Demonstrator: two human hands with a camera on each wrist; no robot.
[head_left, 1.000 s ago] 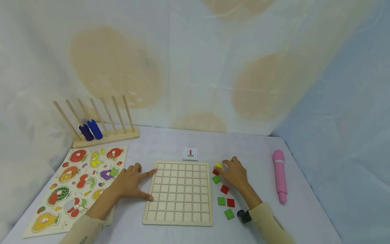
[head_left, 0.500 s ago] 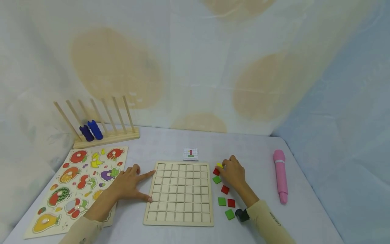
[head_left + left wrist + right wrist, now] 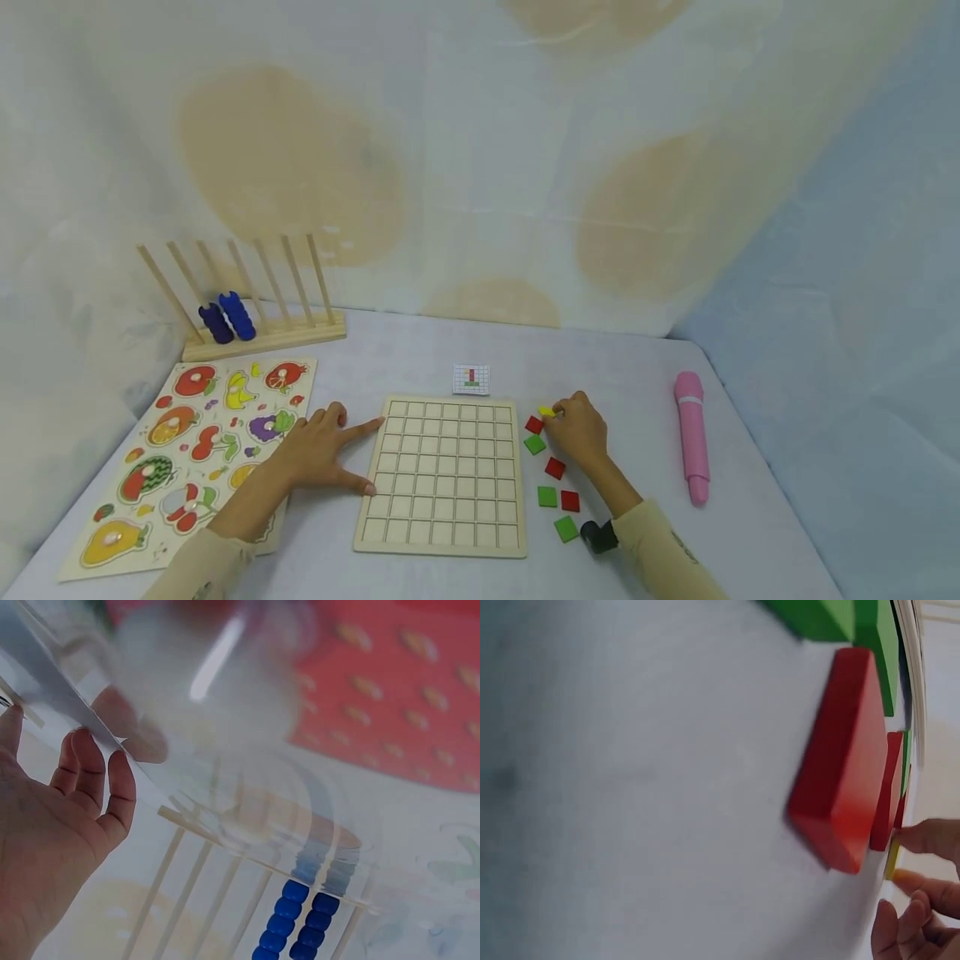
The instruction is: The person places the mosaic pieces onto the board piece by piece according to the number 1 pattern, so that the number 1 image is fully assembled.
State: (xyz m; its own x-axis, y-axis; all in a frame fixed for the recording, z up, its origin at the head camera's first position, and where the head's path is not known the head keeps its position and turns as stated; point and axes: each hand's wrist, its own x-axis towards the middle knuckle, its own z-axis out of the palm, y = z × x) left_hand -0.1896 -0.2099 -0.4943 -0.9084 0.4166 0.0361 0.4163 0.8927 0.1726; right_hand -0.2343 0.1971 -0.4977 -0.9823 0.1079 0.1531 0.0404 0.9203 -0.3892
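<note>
Left hand (image 3: 317, 450), thumb and forefinger spread wide, touches the left edge of the pale wooden gridded board (image 3: 447, 465), probably to steady it. Beyond the opposite edge, the right hand (image 3: 580, 429) pinches a flat yellow tile (image 3: 547, 411) between thumb and finger, likely for precise control, just beside a flat red square tile (image 3: 534, 425).

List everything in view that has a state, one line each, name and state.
Grid board: lying flat
Left hand: thumb and forefinger spread, touching the grid board's left edge
Right hand: pinching the yellow tile
Yellow tile: held; lifted or not, cannot tell
Red tiles: three, lying flat
Green tiles: three, lying flat
Card: face up
Peg rack: standing, two pegs beaded
Fruit board: lying flat
Pink toy: lying down
</note>
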